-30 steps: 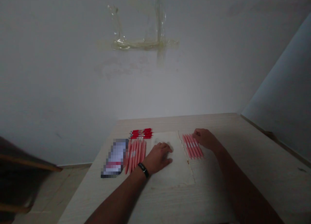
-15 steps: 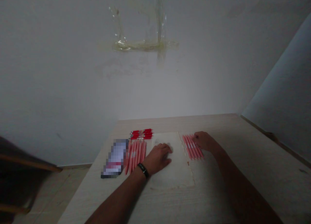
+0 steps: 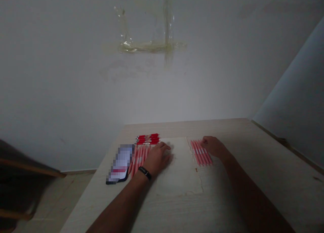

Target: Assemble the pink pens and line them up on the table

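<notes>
My left hand (image 3: 158,156), with a black band (image 3: 144,172) on its wrist, hovers over the left part of a white sheet (image 3: 177,182). Its fingers are apart and hold nothing visible. Beneath and beside it lies a row of pink pens (image 3: 138,157), partly covered by the hand. Several red pens (image 3: 147,138) lie crosswise just beyond that row. On the sheet's right side is a second row of pink pens (image 3: 201,152). My right hand (image 3: 212,146) is closed at this row's upper right end; whatever its curled fingers hold is hidden.
A phone (image 3: 120,164) with a blurred-out screen lies left of the pink pens. The pale wooden table (image 3: 222,206) meets a grey wall (image 3: 210,74) with old tape (image 3: 144,48) on it. Dark furniture (image 3: 20,185) stands at lower left.
My left hand has moved left and slightly away from me, from the middle of the sheet toward the left pink pens. The right hand has hardly moved.
</notes>
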A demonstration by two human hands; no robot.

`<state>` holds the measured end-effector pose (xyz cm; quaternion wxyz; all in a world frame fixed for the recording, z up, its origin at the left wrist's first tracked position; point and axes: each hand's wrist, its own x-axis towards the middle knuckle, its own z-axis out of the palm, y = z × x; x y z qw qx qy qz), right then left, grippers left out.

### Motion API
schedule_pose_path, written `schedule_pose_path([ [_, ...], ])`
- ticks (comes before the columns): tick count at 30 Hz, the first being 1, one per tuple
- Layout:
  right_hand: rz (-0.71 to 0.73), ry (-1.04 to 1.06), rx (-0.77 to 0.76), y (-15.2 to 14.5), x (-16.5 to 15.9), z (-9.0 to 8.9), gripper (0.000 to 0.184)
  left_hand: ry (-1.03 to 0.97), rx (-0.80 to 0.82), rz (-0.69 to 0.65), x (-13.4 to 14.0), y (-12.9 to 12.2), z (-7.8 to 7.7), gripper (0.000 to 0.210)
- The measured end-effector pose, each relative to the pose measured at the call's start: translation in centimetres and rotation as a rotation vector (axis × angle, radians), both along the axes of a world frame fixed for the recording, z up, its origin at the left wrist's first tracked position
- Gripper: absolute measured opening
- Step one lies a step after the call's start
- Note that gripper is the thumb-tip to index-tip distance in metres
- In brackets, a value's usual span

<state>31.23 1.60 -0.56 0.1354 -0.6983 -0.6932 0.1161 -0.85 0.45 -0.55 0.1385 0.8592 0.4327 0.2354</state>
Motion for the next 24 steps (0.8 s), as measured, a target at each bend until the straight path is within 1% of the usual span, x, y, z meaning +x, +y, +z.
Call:
schedule_pose_path([
  [4, -0.025, -0.03, -0.037, 0.0, 0.4, 0.0, 0.012, 0.018, 0.004, 0.037, -0.1, 0.0, -0.2, 0.022],
  [10, 0.044, -0.053, -0.104, -0.6, -0.1, 0.5, 0.008, 0.023, 0.02, 0.015, 0.2, -0.1, -0.5, 0.023],
  [18, 0.042, -0.106, -0.186, -1.0, 0.1, 1.1, 0.026, 0.015, -0.017, -0.09, 1.3, -0.9, -0.6, 0.02],
  [24, 0.154, -0.117, -0.248, -1.6, -0.5, 1.7, 0.035, 0.032, -0.028, -0.034, 1.1, -0.8, -0.3, 0.022],
])
